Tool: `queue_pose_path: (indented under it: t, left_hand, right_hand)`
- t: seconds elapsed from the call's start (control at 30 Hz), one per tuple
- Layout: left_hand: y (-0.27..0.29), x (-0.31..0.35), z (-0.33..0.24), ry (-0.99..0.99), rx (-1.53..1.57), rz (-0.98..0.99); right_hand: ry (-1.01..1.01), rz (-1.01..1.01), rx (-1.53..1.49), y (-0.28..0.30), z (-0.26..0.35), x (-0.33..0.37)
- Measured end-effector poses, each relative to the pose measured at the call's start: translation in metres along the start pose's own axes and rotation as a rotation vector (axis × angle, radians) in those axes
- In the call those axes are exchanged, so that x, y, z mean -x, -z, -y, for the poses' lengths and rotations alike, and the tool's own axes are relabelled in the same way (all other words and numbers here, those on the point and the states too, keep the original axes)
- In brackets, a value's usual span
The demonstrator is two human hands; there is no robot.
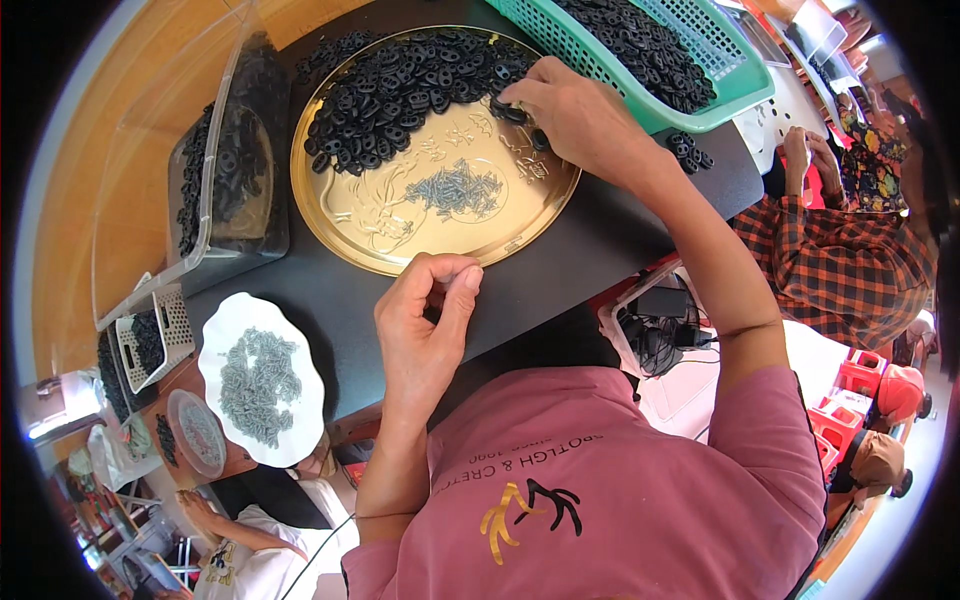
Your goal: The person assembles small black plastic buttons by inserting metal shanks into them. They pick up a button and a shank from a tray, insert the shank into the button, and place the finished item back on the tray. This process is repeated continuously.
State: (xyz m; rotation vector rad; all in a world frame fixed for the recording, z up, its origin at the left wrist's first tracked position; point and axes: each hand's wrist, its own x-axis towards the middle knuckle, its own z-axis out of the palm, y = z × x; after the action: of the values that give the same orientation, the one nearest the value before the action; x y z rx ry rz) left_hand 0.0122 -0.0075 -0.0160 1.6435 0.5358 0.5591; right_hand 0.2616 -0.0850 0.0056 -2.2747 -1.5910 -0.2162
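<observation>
**Bench observation: two hands at a gold tray of black parts and screws**

Right hand (572,112) reaches over the far right rim of the round gold tray (372,250). Fingers curl down onto the edge of the heap of black plastic rings (400,85), fingertips closed on a few rings at the heap's right end. The exact count in the grasp cannot be read.

Left hand (425,325) sits at the near rim of the tray, just off its edge, over the black tabletop (570,260). Thumb and forefinger are pinched together; what lies between them is too small to make out.

Heap of black rings fills the upper half of the tray. A small pile of grey screws (458,188) lies near the tray's centre, apart from the rings.

Surroundings:
- Green plastic basket (745,85) holding more black rings, just beyond the right hand, touching or nearly touching the tray's far rim.
- A few loose black rings on the tabletop beside the basket's near corner.
- Clear plastic tub (190,130) with black parts, left of the tray.
- White scalloped dish (225,330) holding grey screws, lower left, near the left forearm.
- Another person in an orange-and-black checked shirt (830,265) at the right.
</observation>
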Motion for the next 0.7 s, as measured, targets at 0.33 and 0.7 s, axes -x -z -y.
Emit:
queue_pose_path:
  t: [0.33,0.7]
  left_hand:
    - [-0.001,0.000,-0.004,0.000,0.010,0.005]
    - [0.000,0.000,-0.005,0.013,0.007,0.014]
  right_hand:
    - [-0.044,-0.052,-0.046,0.002,0.000,0.010]
    - [0.072,0.004,-0.057,0.007,0.000,0.015]
